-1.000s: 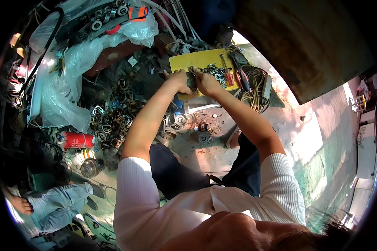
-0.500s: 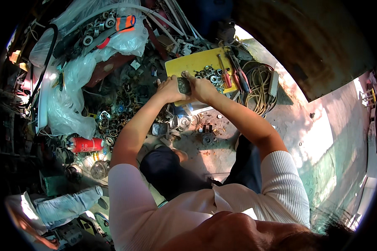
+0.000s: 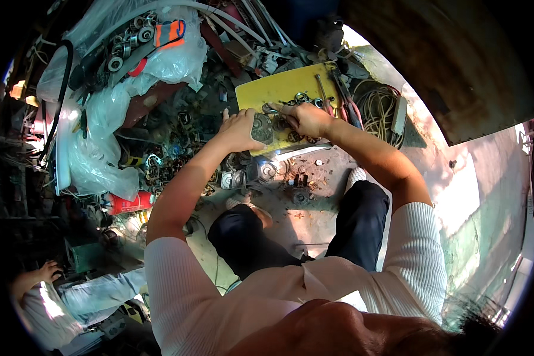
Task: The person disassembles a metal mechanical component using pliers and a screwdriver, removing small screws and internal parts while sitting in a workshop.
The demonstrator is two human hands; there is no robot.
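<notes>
Since half a second ago both hands have stayed over the near edge of the yellow tray [image 3: 279, 89]; the view has tilted slightly, little else differs. Left hand [image 3: 238, 129] is closed around a grey round metal part [image 3: 262, 128], thumb and fingers wrapped on its left side, index finger raised. Right hand [image 3: 305, 117] sits just right of that part, fingers curled and pinched on a small metal tool [image 3: 270, 109] whose tip points toward the left hand; its exact grip is hard to read. Hands are near each other, almost touching across the part.

Beyond the right hand, on the tray: loose washers and red-handled pliers [image 3: 347, 104]. Farther right, a coil of cable [image 3: 377, 107]. Left of the left hand: clear plastic bags [image 3: 101, 160] and a heap of bearings and scrap metal. Below the hands, small metal parts lie on rusty ground. Another person's hand [image 3: 44, 273] shows at lower left, well apart.
</notes>
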